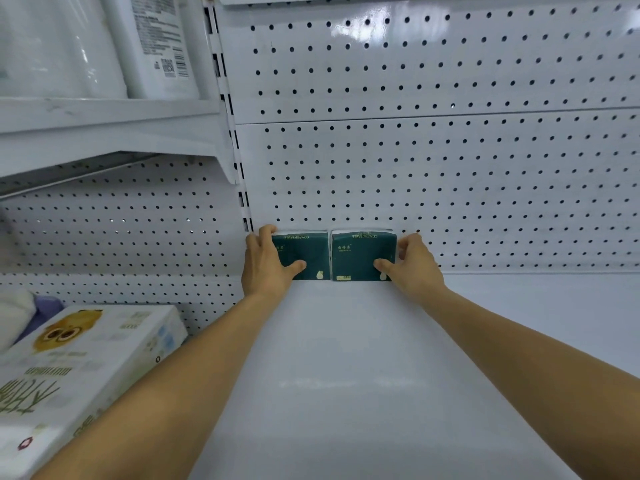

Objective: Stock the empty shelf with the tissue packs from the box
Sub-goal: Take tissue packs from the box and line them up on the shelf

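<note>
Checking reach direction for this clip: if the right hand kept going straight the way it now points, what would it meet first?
The right hand, gripping the right tissue pack, points toward the back of the shelf. It would likely meet the perforated back panel first; the pack seems already at or near it, though depth is unclear.

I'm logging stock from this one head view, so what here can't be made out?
- The box of packs: outside the frame.
- Fingers of the left hand and right hand: behind the left tissue pack and right tissue pack.
- Pack print: too small.
- Shelf front edge: cut off at the frame bottom.
</note>
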